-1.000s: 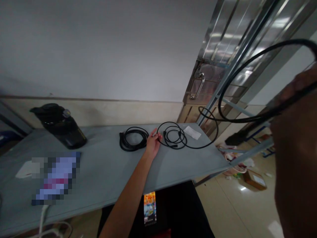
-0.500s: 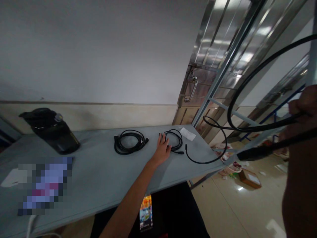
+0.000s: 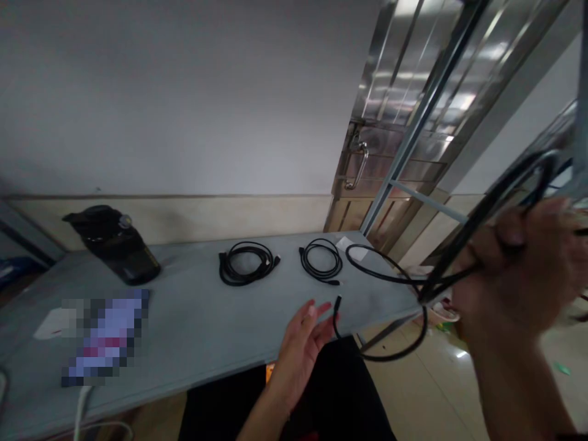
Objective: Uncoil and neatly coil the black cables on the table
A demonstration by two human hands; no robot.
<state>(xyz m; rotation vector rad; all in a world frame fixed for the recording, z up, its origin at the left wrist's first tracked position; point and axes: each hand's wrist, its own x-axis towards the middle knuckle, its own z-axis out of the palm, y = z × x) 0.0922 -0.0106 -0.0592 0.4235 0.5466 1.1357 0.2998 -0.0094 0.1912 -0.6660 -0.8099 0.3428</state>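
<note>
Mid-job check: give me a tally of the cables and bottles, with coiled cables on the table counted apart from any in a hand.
Coiled cables on the table: 2
Held cable in the right hand: 1
Bottle on the table: 1
Total: 4

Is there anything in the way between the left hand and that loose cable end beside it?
Nothing visible stands between the left hand and the plug end of the black cable. The fingertips are right beside it; whether they touch is unclear.
</note>
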